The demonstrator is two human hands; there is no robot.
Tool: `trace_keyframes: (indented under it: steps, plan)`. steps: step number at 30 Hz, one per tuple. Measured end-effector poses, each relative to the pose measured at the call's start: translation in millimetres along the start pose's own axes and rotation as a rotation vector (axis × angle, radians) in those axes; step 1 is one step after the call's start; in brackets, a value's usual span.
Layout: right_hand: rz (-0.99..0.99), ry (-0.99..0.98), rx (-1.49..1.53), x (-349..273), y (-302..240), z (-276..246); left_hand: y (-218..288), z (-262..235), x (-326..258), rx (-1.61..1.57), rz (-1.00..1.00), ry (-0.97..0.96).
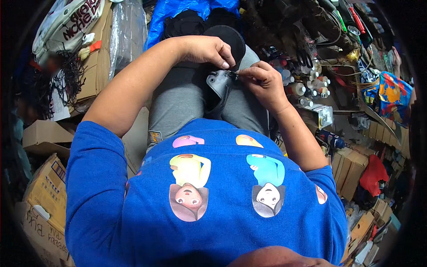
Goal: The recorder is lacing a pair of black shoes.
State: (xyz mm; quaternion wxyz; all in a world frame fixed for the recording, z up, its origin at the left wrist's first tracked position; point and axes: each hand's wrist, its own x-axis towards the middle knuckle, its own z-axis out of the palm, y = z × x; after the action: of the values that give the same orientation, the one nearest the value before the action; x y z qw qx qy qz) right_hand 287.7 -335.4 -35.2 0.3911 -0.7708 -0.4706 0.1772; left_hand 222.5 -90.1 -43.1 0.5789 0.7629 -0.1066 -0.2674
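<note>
On my lap lies a black item (217,83) of smooth, leather-like material with a round metal eyelet; its exact kind is unclear. A rounded black panel (231,39) stands just beyond it, and I cannot tell whether the two are joined. My left hand (209,51) reaches over from the left, thumb and fingers pinched at the item's upper edge. From the right, my right hand (263,82) pinches a small dark bit at the same edge, close to the left fingertips. What exactly sits between the fingers is too small to make out.
Dark bundled pieces (184,24) lie beyond my knees on blue plastic sheeting (162,13). Several small bottles (307,86) crowd the right side, near tools and cables. Cardboard boxes (46,184) and a clear plastic bag (126,33) are at left.
</note>
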Motion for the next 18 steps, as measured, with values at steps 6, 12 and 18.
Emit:
trace_keyframes:
  steps: [6,12,18]
  plan:
    - [-0.097,-0.049,-0.230,3.5,-14.0,-4.3,3.3,-2.9,1.5,0.097,0.021,-0.052]
    - [-0.213,-0.238,-0.571,16.6,-40.8,-15.0,18.0,-5.6,-0.5,0.348,0.006,-0.064]
    - [-0.300,-0.293,-0.702,35.0,-51.1,-15.4,30.6,-6.8,8.1,0.767,0.181,0.130]
